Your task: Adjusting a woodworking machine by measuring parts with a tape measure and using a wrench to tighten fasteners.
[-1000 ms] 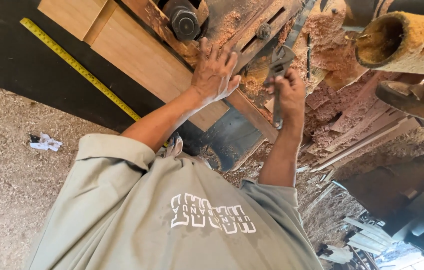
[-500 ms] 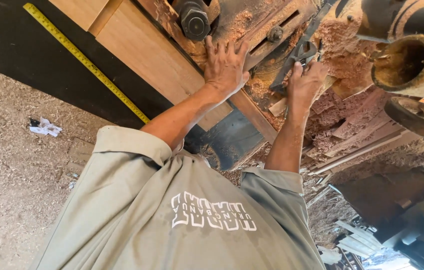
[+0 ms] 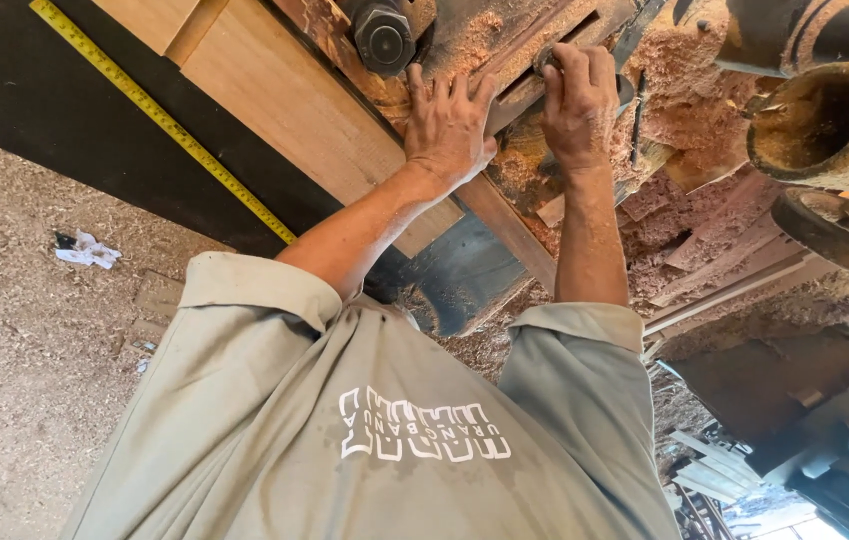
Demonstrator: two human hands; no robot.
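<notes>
Sawdust-caked machine bed: left hand flat, released; right hand grasping a metal part.

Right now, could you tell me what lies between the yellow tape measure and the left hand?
In the head view, a pale wooden plank lies between the tape measure and the left hand.

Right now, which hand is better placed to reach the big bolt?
Left, probably. The left hand lies flat and open on the wood, just beside the bolt. The right hand is closed on a metal fitting farther right.
</notes>
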